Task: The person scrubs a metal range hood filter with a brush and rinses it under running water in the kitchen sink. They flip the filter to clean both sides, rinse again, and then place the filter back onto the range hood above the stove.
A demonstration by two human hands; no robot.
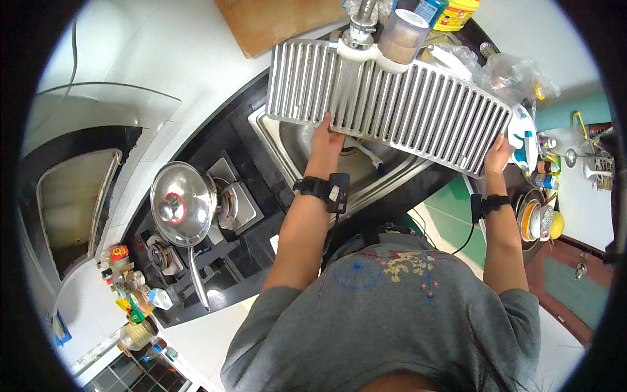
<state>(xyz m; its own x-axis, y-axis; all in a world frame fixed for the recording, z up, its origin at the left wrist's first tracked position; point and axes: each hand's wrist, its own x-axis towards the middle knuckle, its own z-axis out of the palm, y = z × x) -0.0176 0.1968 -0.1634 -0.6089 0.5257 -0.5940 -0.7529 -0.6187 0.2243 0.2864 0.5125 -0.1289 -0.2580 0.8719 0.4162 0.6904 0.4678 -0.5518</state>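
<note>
My left hand (pixel 325 138) grips the near edge of a long slotted metal panel (pixel 416 108), its thumb over the rim. At the right end, my right hand (pixel 497 156) holds the panel's short side. The panel lies tilted across a stainless steel sink (pixel 289 147), hiding much of the basin. Over its far edge juts a faucet (pixel 360 36) with a white fitting and a clear filter cup (pixel 403 36). What looks like a stream of water runs down the slats below the faucet. Inside the sink rests a white-handled brush (pixel 368 154), partly covered.
Left of the sink, a lidded pan (pixel 177 203) sits on a gas stove (pixel 235 210), its handle pointing toward me. Jars and bottles (pixel 130 284) crowd the far left. Plastic bags (pixel 514 78) and stacked bowls (pixel 534 220) are at right; a wooden board (pixel 279 22) leans behind.
</note>
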